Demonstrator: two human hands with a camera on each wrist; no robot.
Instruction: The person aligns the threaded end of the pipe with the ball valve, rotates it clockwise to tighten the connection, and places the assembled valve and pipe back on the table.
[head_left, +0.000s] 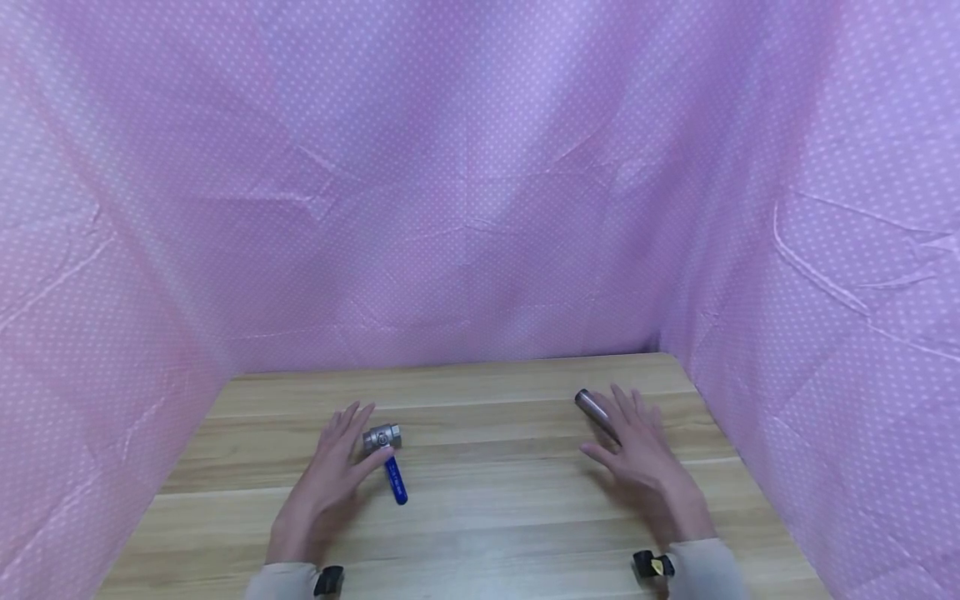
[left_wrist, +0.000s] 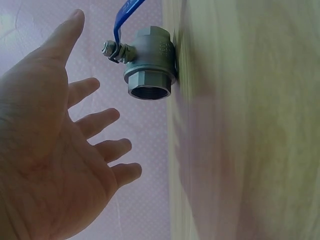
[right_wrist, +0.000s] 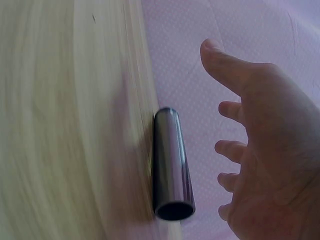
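Observation:
A metal ball valve [head_left: 382, 437] with a blue lever handle [head_left: 396, 480] lies on the left part of the table. My left hand [head_left: 336, 467] hovers beside it, fingers spread, the thumb overlapping the valve near the lever's base in the head view. The left wrist view shows the valve body [left_wrist: 150, 62] apart from the palm, its threaded opening facing the camera. On the right lies a shiny metal tube [head_left: 597, 415], partly hidden under my right hand [head_left: 637, 446]. In the right wrist view, the hollow tube [right_wrist: 171, 165] sits apart from the outstretched fingers.
The wood-grain table [head_left: 487, 500] carries both metal pieces, well apart from each other. Pink polka-dot cloth [head_left: 465, 208] hangs behind the table and along both sides. Dark straps with small devices [head_left: 328, 581] sit on both wrists.

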